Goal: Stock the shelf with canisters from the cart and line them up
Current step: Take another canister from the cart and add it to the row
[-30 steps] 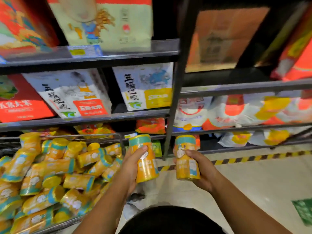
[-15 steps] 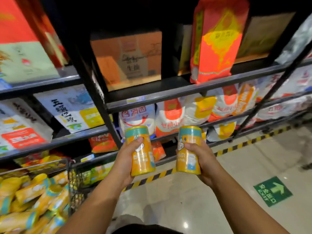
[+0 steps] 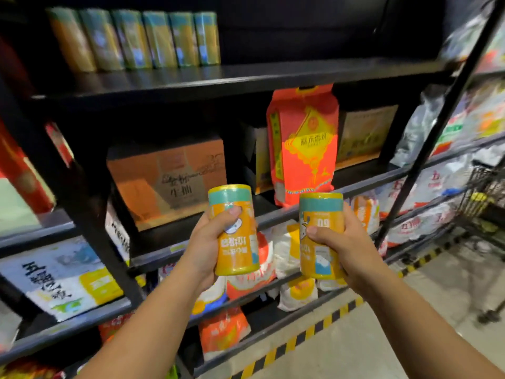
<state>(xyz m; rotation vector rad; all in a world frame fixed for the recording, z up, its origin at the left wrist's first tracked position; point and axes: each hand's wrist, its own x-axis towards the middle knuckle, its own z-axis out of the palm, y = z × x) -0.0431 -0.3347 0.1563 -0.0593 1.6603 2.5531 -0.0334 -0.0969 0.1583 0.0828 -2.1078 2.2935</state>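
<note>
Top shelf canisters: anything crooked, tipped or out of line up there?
Nothing stands out. The six canisters stand upright in one close row at the left of the top shelf, none tipped. The picture is too blurred to show dents.

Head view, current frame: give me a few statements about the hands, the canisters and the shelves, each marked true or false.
1. The left hand grips the left-hand canister upright. True.
2. The right hand is open and holds nothing. False: the right hand grips the right-hand canister.
3. The top shelf holds no canisters. False: a row of canisters stands towards its left end.
4. The red bag stands upright on the level below the top shelf. True.
</note>
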